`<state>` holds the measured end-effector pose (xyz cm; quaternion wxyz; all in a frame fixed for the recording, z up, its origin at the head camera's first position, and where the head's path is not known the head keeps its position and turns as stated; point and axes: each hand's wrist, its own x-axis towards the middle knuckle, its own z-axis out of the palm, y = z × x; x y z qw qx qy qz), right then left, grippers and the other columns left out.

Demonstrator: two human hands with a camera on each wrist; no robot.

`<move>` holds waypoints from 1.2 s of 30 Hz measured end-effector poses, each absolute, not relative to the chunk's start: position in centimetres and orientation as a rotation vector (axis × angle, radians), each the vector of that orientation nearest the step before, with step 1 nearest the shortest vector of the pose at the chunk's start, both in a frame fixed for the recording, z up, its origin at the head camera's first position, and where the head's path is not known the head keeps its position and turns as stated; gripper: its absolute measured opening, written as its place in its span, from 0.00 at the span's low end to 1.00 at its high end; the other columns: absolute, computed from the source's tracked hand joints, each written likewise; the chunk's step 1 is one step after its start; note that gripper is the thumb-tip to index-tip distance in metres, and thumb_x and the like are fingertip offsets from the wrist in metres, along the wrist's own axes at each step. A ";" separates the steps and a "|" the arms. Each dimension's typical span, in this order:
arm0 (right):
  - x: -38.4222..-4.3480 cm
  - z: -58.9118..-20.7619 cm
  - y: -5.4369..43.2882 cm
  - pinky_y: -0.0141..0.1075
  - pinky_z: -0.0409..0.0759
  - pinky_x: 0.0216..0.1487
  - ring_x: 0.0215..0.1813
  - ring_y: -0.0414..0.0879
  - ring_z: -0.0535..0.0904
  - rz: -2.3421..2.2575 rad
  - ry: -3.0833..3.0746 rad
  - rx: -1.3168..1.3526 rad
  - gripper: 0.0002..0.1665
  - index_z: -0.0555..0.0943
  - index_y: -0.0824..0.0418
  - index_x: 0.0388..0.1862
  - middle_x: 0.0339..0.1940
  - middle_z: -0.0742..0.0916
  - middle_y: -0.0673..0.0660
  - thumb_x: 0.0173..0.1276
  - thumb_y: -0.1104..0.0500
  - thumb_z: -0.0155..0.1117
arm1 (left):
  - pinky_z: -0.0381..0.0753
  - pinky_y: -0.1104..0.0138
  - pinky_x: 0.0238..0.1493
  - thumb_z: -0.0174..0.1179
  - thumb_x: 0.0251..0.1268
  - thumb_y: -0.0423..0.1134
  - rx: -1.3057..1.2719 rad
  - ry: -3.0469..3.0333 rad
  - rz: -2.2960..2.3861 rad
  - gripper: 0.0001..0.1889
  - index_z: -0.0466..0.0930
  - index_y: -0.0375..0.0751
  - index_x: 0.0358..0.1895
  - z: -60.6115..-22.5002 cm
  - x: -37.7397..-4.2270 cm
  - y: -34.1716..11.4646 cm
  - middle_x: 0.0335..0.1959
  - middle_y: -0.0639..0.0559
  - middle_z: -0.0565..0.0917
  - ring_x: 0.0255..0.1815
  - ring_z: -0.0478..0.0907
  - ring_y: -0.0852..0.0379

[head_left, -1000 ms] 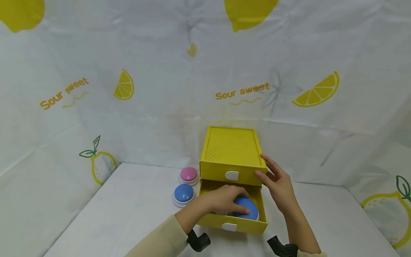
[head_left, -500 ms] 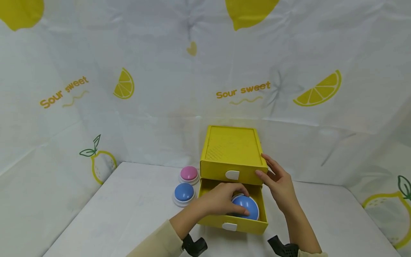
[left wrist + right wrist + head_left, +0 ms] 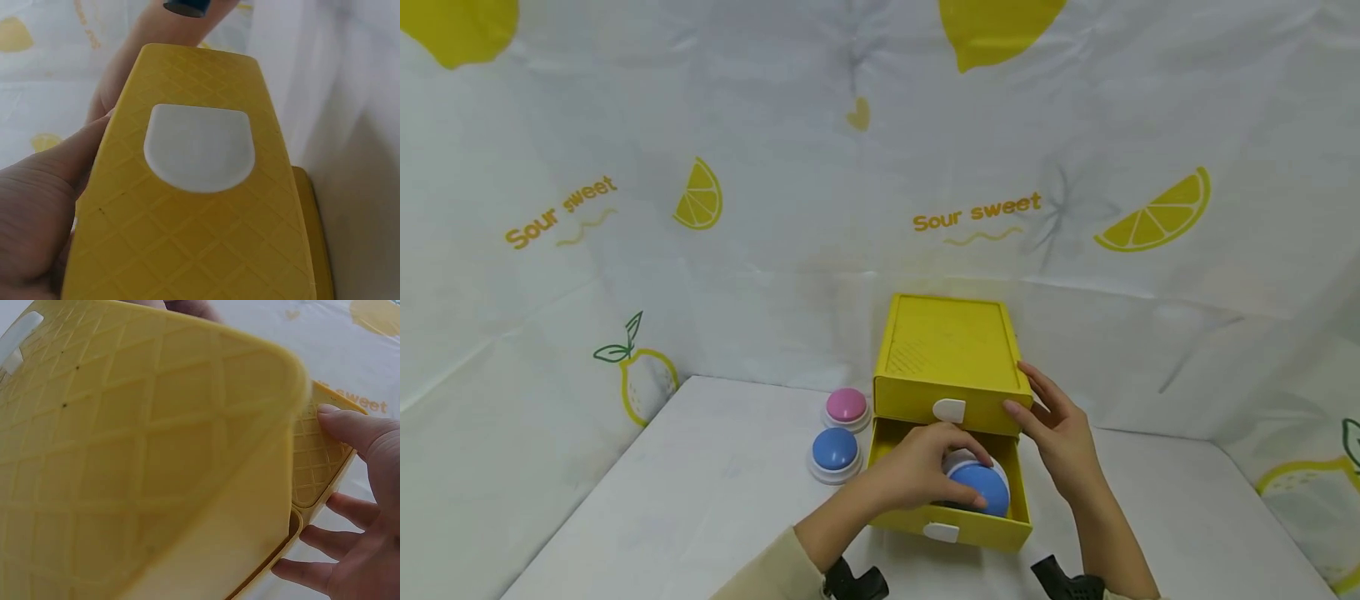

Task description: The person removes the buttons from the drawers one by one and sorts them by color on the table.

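Note:
A small yellow drawer cabinet (image 3: 951, 342) stands against the wall cloth, its lower drawer (image 3: 880, 435) pulled out. Inside that drawer, my left hand (image 3: 917, 471) grips a push button with a blue dome (image 3: 988, 490) and white base, thumb at the front and fingers at the back. The button tilts toward me. My right hand (image 3: 1060, 437) holds the cabinet's right front corner, thumb on the upper drawer's front and fingers along the side. In the left wrist view, the lower drawer's front with its white pull tab (image 3: 199, 149) hides the button.
Left of the cabinet, a pink-domed button (image 3: 846, 405) and another blue-domed button (image 3: 835, 450) sit on the white table (image 3: 715, 492). A lemon-print cloth (image 3: 790, 233) forms the wall behind and at the sides.
The blue button in my left hand has tipped forward, showing more of its white base at the back. My right hand stays on the cabinet corner.

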<state>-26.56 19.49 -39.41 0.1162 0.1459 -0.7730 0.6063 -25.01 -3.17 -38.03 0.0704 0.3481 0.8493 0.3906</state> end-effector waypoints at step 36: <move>-26.9 -39.5 19.7 0.19 0.79 0.54 0.60 0.19 0.73 1.719 -2.308 0.398 0.37 0.60 0.47 0.81 0.80 0.65 0.65 0.77 0.54 0.60 | 0.79 0.50 0.66 0.74 0.59 0.45 -0.158 2.607 2.124 0.27 0.82 0.41 0.61 -39.7 -25.3 -20.7 0.68 0.45 0.77 0.61 0.81 0.44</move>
